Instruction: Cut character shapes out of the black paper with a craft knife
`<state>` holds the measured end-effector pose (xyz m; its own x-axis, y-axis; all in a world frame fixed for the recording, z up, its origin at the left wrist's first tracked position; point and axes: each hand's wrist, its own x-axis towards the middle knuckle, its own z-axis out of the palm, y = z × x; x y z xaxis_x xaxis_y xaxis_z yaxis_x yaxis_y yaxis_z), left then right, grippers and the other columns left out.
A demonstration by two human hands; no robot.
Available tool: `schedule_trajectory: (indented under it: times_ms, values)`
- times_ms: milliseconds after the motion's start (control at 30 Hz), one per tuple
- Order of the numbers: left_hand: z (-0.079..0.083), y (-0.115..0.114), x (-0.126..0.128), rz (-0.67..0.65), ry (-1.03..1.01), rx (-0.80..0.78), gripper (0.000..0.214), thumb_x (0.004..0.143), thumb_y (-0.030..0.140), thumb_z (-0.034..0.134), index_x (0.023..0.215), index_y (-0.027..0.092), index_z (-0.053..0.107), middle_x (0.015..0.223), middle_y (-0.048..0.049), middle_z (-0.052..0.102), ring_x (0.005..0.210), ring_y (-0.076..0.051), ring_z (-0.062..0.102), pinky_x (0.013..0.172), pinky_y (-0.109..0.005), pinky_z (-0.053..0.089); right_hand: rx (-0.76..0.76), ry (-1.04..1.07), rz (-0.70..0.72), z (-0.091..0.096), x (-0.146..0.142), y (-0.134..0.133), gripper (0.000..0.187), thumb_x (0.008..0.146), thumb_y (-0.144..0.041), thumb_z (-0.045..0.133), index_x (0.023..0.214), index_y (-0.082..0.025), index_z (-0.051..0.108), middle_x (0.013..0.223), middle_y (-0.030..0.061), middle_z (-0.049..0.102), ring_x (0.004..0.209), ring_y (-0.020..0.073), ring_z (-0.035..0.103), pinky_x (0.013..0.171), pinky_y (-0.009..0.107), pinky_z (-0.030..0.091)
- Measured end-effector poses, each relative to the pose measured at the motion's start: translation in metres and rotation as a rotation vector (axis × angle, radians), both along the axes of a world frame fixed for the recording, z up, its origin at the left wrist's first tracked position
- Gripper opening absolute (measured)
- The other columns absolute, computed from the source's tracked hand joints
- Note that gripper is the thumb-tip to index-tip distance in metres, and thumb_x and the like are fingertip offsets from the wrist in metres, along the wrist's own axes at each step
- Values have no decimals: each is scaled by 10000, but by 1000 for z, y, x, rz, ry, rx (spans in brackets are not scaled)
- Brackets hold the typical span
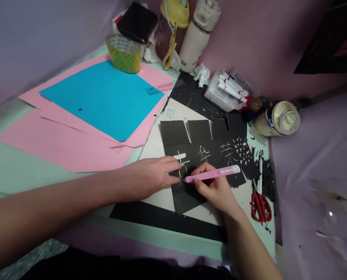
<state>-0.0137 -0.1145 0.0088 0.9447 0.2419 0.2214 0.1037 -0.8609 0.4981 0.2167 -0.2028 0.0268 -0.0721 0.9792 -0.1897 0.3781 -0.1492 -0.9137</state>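
A black paper sheet [202,155] with cut-out characters and small triangles lies on a pale board [155,144]. My right hand [212,188] is closed round a pink craft knife [211,174], whose tip touches the black paper near its left side. My left hand [150,177] lies on the paper's left edge with its fingers stretched out flat, pressing the sheet down right beside the knife tip.
Red-handled scissors [260,202] lie at the right among black scraps. A blue sheet [103,97] rests on pink sheets [59,144] at the left. A tape roll [123,52], bottles [198,35], a marker box [227,91] and a jar [278,118] stand along the back.
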Motion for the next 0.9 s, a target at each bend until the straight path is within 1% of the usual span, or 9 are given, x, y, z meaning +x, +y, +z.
schedule_trajectory:
  times_ms: [233,433,667,900]
  values:
    - [1,0,0,6,-27,-18,291,902,54,519,1075,212,690,1188,-97,621,1143,-219,566,936,-314,474,-14,11,-23,-1,-2,0,52,830,-190,636,808,-197,589,759,4,657,669,125,571,586,229,419]
    - [3,1,1,-2,-6,-3,285,900,53,523,1069,207,694,1195,-101,621,1147,-226,565,935,-318,477,-57,91,5,-4,1,-3,58,880,-254,637,868,-205,609,765,2,646,648,117,547,561,228,402]
    - [3,1,1,-5,-17,-19,290,896,53,535,1081,211,691,1195,-95,624,1139,-214,567,931,-303,478,-54,96,29,-4,3,-3,61,891,-259,642,907,-205,620,795,10,652,677,120,562,589,233,421]
    - [1,0,0,10,-41,-19,256,914,82,531,1061,212,696,1173,-94,625,1112,-205,580,928,-300,474,-33,77,14,-5,3,-2,37,871,-219,637,854,-201,609,749,-8,640,639,108,544,557,219,399]
